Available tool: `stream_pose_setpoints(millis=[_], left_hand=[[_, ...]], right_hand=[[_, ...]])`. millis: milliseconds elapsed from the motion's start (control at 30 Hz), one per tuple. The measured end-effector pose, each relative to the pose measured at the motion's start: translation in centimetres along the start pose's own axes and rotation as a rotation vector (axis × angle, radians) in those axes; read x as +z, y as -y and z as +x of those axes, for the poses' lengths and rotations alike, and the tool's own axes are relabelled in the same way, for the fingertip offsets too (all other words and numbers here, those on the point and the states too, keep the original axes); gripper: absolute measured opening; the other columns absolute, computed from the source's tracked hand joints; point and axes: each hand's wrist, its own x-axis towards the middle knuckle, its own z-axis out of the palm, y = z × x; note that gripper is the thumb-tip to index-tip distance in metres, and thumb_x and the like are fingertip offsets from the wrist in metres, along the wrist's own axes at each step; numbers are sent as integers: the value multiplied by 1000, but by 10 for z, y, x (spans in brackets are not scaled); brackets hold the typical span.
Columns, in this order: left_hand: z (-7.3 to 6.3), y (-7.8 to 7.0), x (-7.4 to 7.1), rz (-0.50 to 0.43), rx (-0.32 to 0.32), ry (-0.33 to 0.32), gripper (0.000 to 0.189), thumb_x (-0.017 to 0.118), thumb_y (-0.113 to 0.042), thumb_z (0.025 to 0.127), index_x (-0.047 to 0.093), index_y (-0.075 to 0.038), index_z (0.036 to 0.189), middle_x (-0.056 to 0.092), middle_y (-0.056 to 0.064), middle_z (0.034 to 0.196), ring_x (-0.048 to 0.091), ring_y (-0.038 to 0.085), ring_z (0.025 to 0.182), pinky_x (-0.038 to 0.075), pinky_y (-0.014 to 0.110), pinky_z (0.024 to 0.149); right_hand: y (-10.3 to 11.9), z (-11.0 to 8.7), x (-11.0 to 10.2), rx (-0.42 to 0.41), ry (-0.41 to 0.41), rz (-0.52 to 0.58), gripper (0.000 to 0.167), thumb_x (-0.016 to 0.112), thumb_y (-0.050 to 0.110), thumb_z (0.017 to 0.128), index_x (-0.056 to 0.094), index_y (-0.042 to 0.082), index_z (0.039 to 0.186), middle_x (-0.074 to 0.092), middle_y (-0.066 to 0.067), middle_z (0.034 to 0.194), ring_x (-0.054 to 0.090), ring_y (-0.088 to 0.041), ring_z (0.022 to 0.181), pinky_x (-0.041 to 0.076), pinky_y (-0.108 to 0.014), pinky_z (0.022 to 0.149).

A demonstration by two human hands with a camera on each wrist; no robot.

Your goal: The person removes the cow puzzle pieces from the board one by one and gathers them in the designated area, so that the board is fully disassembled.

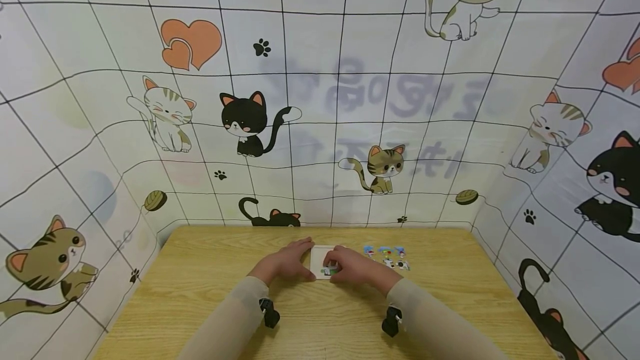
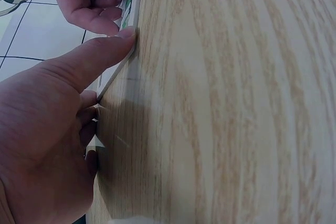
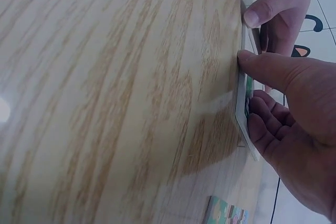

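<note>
A flat white square tray (image 1: 318, 254), like a puzzle frame, lies on the wooden table. Inside its near part sits a printed piece with green and dark marks (image 1: 327, 271). My left hand (image 1: 289, 261) grips the tray's left side, its thumb at the near corner and its fingers along the far left edge. Over the tray's right side, my right hand (image 1: 356, 267) has curled fingers on the printed piece and its thumb at the near rim. In the right wrist view those fingers (image 3: 265, 119) partly hide the piece.
Several small colourful printed pieces (image 1: 387, 251) lie in two rows right of the tray. The wooden table (image 1: 320, 315) reaches to a cloth wall (image 1: 320, 143) with cat drawings, which closes in the back and sides. Each wrist carries a small black camera (image 1: 270, 313).
</note>
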Motion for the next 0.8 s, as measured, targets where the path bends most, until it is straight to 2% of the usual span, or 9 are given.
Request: stream_pose_setpoints(millis=[267,500,800], left_hand=[[0,1,2,-3,-9,-3,99,91,-42,92,40,-9,172,28,10,182,24,43,167,26,65,131],[3,4,3,-1,-5,-2,99,90,-40,92,40,-9,171,27,11,182,23,44,166,25,66,131],[3,3,2,-9,-8,-3,100,92,-42,91,41,-9,171,28,11,182,24,42,167,26,66,131]], right_hand=[[4,0,-1,26,8,15,29,85,11,99,73,15,125,63,-2,114,64,-17,104,58,-39,93],[8,0,-3,36,14,36,30,86,7,97,73,11,123,65,-5,116,64,-23,106,58,-43,94],[2,3,-1,8,2,70,31,87,5,95,69,10,120,65,-8,116,64,-27,105,58,-43,91]])
